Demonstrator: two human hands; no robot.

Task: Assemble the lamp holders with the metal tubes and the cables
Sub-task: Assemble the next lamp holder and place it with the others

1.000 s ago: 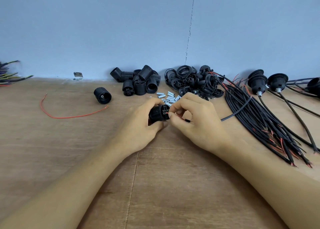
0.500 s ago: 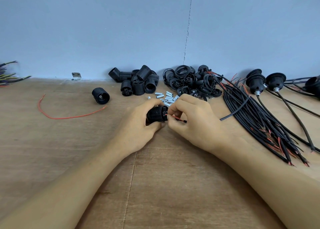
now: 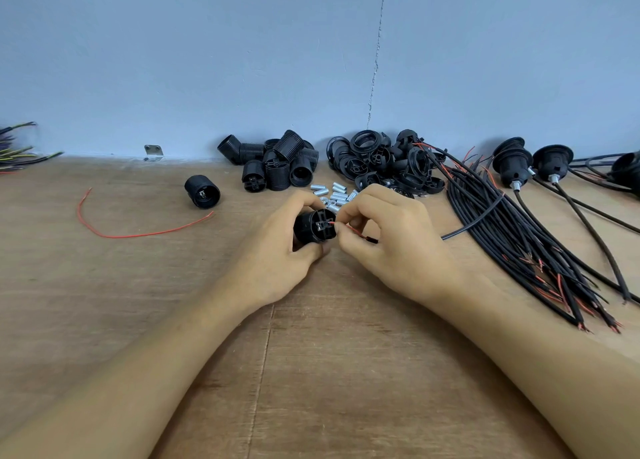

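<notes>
1. Nearest lies the brown plywood tabletop [image 3: 311,382], with both forearms reaching forward over it.
2. The left hand [image 3: 273,261] has its fingers curled round a black ribbed plastic lamp holder [image 3: 308,228], held just above the table at the centre. The holder lies on its side with its terminal end facing right.
3. The right hand [image 3: 391,247] pinches the thin red wire core [image 3: 351,230] of a black sheathed cable [image 3: 464,231]. The bare tip sits at the holder's terminal slot, touching it or nearly so.
4. The wire's long axis runs left to right, roughly in line with the holder's axis. Seating it looks like a short push leftward from the right hand while the left steadies the holder.
5. Just beyond the hands lie small silver threaded metal tubes [image 3: 334,195].
6. Further left are a lone black holder [image 3: 202,191] and a loose red wire [image 3: 138,234].
7. To the right sprawls a bundle of black cables [image 3: 519,247].
8. Against the blue wall [image 3: 242,60] are heaps of holder bodies [image 3: 277,167] and black rings [image 3: 381,160], then finished assemblies [image 3: 512,162].
9. No brand, label or writing can be read.
</notes>
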